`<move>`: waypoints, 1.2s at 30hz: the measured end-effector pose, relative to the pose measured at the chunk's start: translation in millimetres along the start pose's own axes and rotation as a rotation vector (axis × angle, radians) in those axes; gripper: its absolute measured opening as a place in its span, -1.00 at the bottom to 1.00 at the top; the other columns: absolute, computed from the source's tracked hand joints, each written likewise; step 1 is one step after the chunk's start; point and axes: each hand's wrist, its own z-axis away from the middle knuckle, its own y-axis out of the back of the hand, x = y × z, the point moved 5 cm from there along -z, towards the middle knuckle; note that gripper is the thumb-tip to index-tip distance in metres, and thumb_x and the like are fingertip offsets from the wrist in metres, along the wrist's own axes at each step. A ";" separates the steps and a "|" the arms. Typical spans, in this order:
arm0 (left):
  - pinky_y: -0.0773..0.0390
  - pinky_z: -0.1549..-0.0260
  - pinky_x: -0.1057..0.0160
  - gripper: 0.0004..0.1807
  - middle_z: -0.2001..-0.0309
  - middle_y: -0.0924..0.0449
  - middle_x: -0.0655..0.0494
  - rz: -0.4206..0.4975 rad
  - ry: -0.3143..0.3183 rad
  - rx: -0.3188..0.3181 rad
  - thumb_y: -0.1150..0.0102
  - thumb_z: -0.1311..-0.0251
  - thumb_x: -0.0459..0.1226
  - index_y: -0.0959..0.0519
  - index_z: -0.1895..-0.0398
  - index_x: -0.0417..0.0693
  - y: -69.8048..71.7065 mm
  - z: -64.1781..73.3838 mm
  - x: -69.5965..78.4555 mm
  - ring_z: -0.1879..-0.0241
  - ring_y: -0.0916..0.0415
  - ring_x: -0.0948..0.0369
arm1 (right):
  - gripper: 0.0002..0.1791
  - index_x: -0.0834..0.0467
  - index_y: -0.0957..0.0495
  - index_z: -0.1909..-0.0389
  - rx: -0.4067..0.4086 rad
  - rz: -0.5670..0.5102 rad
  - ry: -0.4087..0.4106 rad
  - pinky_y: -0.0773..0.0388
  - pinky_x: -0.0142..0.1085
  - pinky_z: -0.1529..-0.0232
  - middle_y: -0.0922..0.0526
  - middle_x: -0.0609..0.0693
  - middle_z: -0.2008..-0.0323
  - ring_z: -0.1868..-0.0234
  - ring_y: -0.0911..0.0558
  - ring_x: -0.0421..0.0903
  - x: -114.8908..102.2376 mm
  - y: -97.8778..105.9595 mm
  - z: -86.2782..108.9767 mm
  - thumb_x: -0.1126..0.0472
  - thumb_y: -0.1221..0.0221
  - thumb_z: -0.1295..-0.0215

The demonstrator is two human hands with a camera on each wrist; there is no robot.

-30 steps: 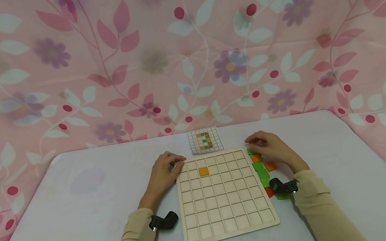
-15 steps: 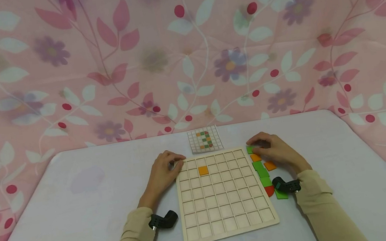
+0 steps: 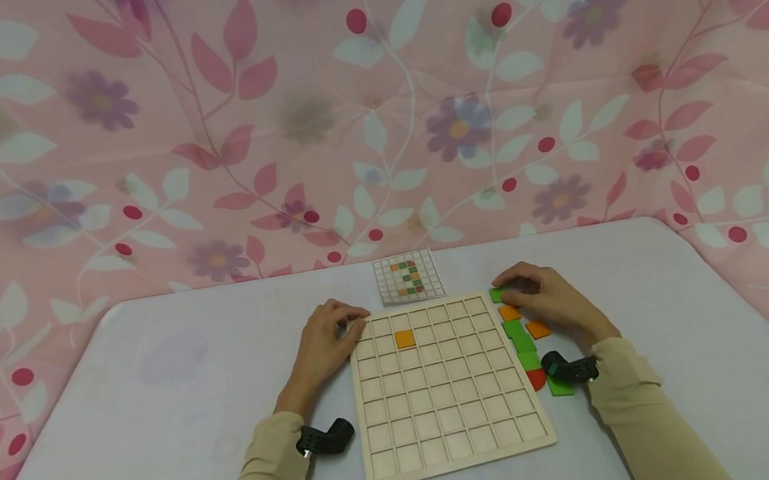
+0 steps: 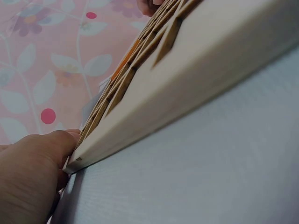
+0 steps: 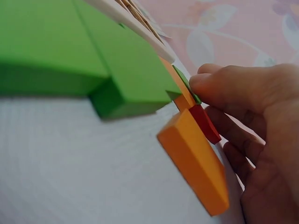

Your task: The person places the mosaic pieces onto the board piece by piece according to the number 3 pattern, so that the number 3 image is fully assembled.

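In the head view, a wooden grid board lies on the table with one orange tile in an upper-left cell. My left hand holds the board's far left corner between thumb and fingers; the left wrist view has the thumb against that edge. Beyond the board's far right corner, my right hand pinches a green tile with thumb and forefinger. In the right wrist view, a red tile lies under the fingers, close to an orange tile. The other fingers are loosely curled.
Along the board's right side lie several tiles: green tiles, orange tiles and a red rounded tile. A pattern card with a coloured grid stands behind the board. A floral cloth hangs at the table's back.
My right hand has shifted slightly and closed on the green tile, which has moved a little away from me. The left hand and the board stay put.
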 end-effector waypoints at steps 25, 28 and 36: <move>-0.32 0.29 0.24 -0.85 0.30 -0.55 0.13 0.001 0.014 -0.006 -0.20 -0.22 -0.20 -0.70 0.20 0.07 0.2 -0.5 -0.3 0.33 -0.36 0.22 | -0.72 0.00 -0.59 0.01 -0.003 0.113 0.036 -0.46 -0.47 0.06 -0.56 -0.02 -0.03 0.07 -0.57 -0.20 -2.1 0.5 -1.6 0.10 -0.22 -0.26; -0.32 0.30 0.24 -0.85 0.31 -0.55 0.12 0.006 0.013 -0.005 -0.20 -0.21 -0.20 -0.70 0.20 0.06 0.4 -0.3 -0.1 0.34 -0.36 0.21 | -0.73 -0.01 -0.59 0.03 0.003 0.134 0.042 -0.46 -0.46 0.05 -0.56 -0.04 -0.02 0.08 -0.58 -0.23 -2.6 0.5 -1.8 0.09 -0.21 -0.26; -0.32 0.30 0.24 -0.86 0.30 -0.55 0.13 -0.001 0.015 -0.008 -0.20 -0.21 -0.21 -0.69 0.20 0.07 -0.4 0.3 -0.1 0.33 -0.37 0.21 | -0.73 -0.02 -0.59 0.04 0.016 0.116 0.012 -0.48 -0.45 0.06 -0.58 -0.01 -0.01 0.05 -0.61 -0.10 -0.5 0.3 -0.8 0.04 -0.21 -0.26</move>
